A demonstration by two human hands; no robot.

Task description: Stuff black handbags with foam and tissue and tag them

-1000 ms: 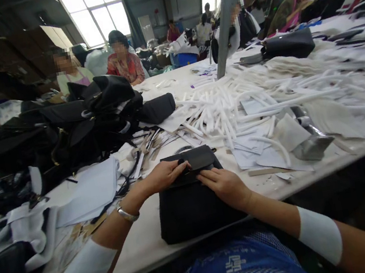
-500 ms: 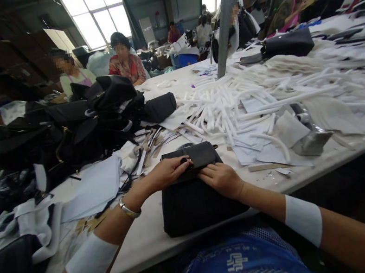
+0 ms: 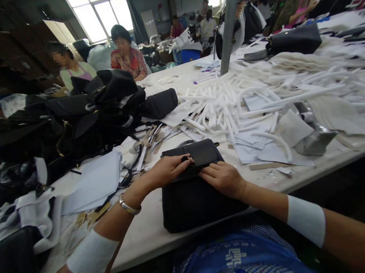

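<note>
Lower centre of frame: flat rectangular black bag with smooth dark-grey flap. Left hand: fingers narrow, laid over flap. Right hand: fingers together at flap's lower edge. Cannot tell whether either pinches it.

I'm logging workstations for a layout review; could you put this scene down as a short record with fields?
Left hand: on the upper part of the black bag
Left wrist: silver bracelet
Right hand: fingers on the same bag
Bag position: lying near the edge of the white table
Left of bag: white sheets, with a heap of black bags beyond
Beyond bag: tangled white strips
</note>
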